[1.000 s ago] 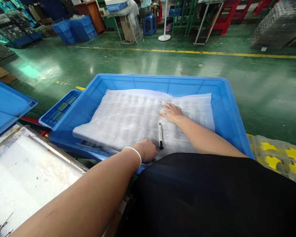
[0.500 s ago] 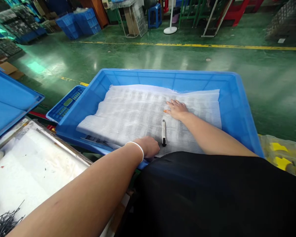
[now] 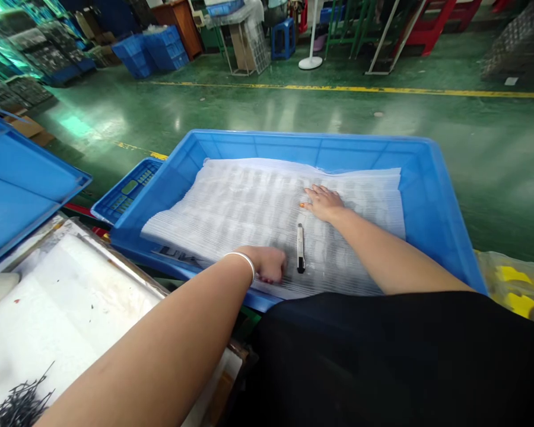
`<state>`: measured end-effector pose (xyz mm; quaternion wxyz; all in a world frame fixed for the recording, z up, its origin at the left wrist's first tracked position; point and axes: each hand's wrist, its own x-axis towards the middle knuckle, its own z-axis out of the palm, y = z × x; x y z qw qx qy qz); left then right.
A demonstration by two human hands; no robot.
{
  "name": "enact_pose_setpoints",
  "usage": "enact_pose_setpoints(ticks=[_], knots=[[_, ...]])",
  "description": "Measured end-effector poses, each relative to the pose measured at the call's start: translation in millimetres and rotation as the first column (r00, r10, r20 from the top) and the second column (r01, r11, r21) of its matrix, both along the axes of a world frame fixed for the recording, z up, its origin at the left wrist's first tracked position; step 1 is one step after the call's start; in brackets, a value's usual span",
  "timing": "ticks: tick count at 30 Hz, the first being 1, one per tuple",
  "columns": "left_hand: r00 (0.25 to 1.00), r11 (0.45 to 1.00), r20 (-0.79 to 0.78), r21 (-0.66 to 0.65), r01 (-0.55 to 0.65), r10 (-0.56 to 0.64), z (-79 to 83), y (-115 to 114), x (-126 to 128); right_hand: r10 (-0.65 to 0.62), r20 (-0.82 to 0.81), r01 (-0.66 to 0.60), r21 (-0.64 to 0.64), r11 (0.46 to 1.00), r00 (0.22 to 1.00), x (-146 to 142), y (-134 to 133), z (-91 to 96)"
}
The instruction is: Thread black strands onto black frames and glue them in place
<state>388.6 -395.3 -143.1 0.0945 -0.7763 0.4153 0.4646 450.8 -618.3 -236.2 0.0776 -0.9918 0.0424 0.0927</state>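
A white, ribbed translucent plastic sheet (image 3: 231, 201) is spread flat inside a large blue bin (image 3: 440, 201). My right hand (image 3: 324, 203) lies on the sheet's right half, fingers spread. Close to the sheet's near edge, my left hand (image 3: 270, 264) is curled into a fist; the fingers are turned down and what they hold, if anything, is hidden. Between the two hands a white and black utility knife (image 3: 300, 249) rests on the sheet. Dark printed marks (image 3: 178, 254) show at the bin's near left.
At left stands a table with a white covering (image 3: 93, 296), bearing a bundle of black ties (image 3: 20, 403). A blue lid-like panel (image 3: 22, 178) and a small blue basket (image 3: 124, 190) flank the bin. Yellow pieces (image 3: 518, 296) lie in clear packaging at right.
My left fist has shifted slightly left and away from the bin's near rim. My right hand keeps its place on the sheet. The view has tilted up a little.
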Motion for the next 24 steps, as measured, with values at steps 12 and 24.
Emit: enact_pose_setpoints(ticks=[12, 24], knots=[[0.948, 0.976, 0.261, 0.074, -0.206, 0.180, -2.9, 22, 21, -0.017, 0.258, 0.017, 0.003, 1.000, 0.966, 0, -5, 10.5], [0.978, 0.935, 0.070, 0.289, -0.206, 0.194, 0.4, 22, 27, -0.159, 0.263, 0.173, -0.032, 0.984, 0.951, 9, -35, -1.6]])
